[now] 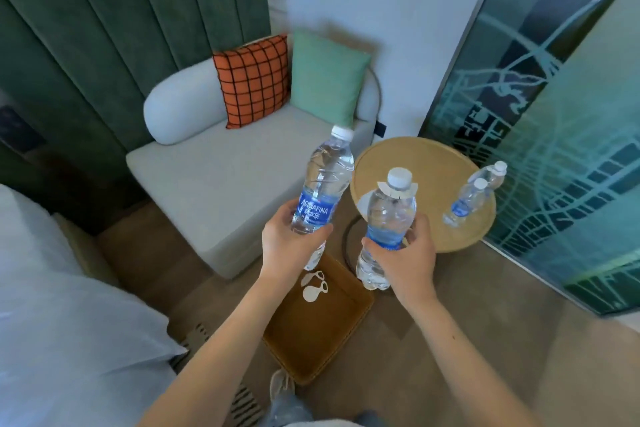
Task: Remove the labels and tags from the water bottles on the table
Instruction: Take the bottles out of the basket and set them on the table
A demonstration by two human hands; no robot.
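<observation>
My left hand grips a clear water bottle around its blue label; this bottle has a white cap and no neck tag. My right hand holds a second bottle by its blue label, and a white paper tag hangs round its neck. Both bottles are held in the air in front of the round wooden table. Two smaller labelled bottles stand on the table's right side.
A brown tray-like bin on the floor below my hands holds two white tags. A grey sofa with an orange and a green cushion is to the left. White bedding lies at bottom left, a patterned glass panel at right.
</observation>
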